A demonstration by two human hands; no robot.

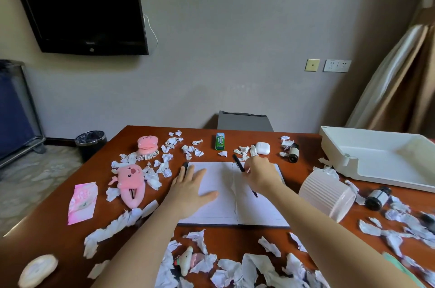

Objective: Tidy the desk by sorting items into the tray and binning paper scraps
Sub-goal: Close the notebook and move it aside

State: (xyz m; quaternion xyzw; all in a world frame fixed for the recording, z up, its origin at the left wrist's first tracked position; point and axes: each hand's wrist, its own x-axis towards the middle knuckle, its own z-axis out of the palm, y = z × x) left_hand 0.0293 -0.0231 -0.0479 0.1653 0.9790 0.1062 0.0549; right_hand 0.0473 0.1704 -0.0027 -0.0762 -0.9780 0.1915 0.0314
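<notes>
The left hand [190, 187] lies flat and open on the left page of the open notebook [226, 207], fingers straight, pressing it to the surface [47, 229]. The right hand [260, 173] is curled round a black pen [238, 162] above the right page. The pen's upper end sticks out past the knuckles and its tip shows beside the wrist. The white tray [353, 131] sits at the far right, well apart from the notebook. The bin [90, 143] stands on the floor beyond the far left corner. Paper scraps [249, 266] are strewn all round, thickest along the near edge.

My reading is that the pen goes to the tray next. The way there passes over a ribbed cup [327, 196] lying on its side just beside the notebook. A low sweep of the forearm could knock it and send it rolling into the small dark bottle [377, 198] near it. How firmly the pen is held I cannot tell, so a quick swing might let it slip among the scraps. If the tip is uncapped, dragging it could mark the page. Shutting the notebook carelessly could trap scraps lying against its edges. The bin is far from most of the scraps, so overfull handfuls carried across may shed pieces onto the floor.
</notes>
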